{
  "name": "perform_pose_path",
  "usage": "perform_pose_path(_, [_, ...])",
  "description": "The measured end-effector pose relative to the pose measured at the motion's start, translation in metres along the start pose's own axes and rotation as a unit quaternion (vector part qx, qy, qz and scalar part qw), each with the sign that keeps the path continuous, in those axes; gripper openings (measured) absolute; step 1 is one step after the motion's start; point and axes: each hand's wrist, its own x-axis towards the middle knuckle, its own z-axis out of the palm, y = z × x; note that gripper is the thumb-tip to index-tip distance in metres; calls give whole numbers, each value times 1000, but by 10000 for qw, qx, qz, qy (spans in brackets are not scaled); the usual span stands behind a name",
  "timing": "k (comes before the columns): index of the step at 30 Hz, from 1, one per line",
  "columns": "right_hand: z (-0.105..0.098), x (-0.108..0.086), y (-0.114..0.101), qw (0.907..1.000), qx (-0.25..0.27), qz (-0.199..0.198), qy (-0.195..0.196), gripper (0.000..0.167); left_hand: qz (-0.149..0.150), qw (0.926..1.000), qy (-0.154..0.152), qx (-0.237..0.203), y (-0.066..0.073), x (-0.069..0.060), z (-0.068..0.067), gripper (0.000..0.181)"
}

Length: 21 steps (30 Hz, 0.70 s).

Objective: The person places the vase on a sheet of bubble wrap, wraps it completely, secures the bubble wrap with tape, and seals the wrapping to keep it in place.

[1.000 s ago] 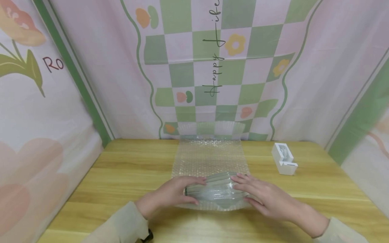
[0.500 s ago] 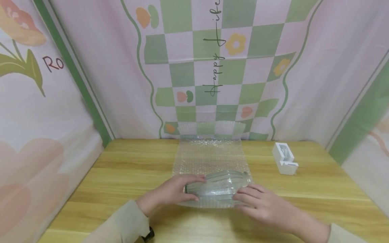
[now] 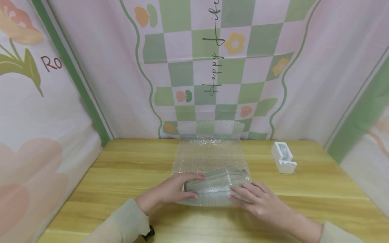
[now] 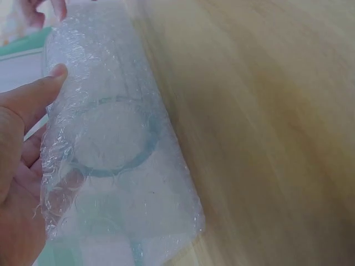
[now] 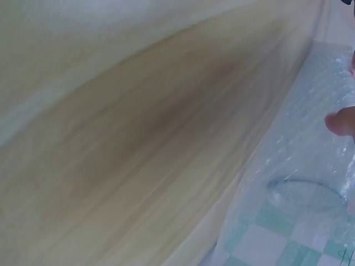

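A ribbed clear glass vase (image 3: pixel 217 177) lies on its side on a sheet of bubble wrap (image 3: pixel 209 157), whose near part covers the vase's front. My left hand (image 3: pixel 167 190) grips the vase's left end through the wrap, thumb on the near side and fingers on the far side. In the left wrist view the vase's round rim (image 4: pixel 147 149) shows through the bubble wrap (image 4: pixel 105 61). My right hand (image 3: pixel 261 204) rests its loosely bent fingers on the wrap at the vase's near right side. Only the right thumb (image 5: pixel 341 122) and little else of that hand shows in the right wrist view.
Behind and right of the vase, a white tape dispenser (image 3: pixel 284 158) stands on the wooden table (image 3: pixel 136 157). The wrap's far end leans up against a green-and-white checked curtain (image 3: pixel 228 71). Printed fabric also hangs at both sides.
My right hand has slid from the vase's right end down to its near side, then slightly left, baring more of that end. The left hand has kept its grip in nearly the same place.
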Motion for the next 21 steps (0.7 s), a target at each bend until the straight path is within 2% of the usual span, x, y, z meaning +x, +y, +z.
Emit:
perform_pose_path(7, [3, -6, 7, 9949, 709, 486, -527, 52, -45, 9999, -75, -103, -4, 1, -1, 61])
perform_pose_path(10, [5, -7, 10, 9933, 881, 542, -510, 52, -54, 9999, -103, -51, -3, 2, -2, 60])
perform_pose_path(13, [6, -5, 14, 9926, 1036, 548, -311, 50, -147, 9998, -139, 5, 0, 3, -3, 59])
perform_pose_path(17, [7, -4, 18, 9916, 1167, 515, -206, 60, -288, 9990, -181, 304, 3, 4, -3, 61])
perform_pose_path(21, [7, -7, 20, 9898, 1233, 589, -401, 68, -172, 9949, -267, 959, 5, 4, 0, 58])
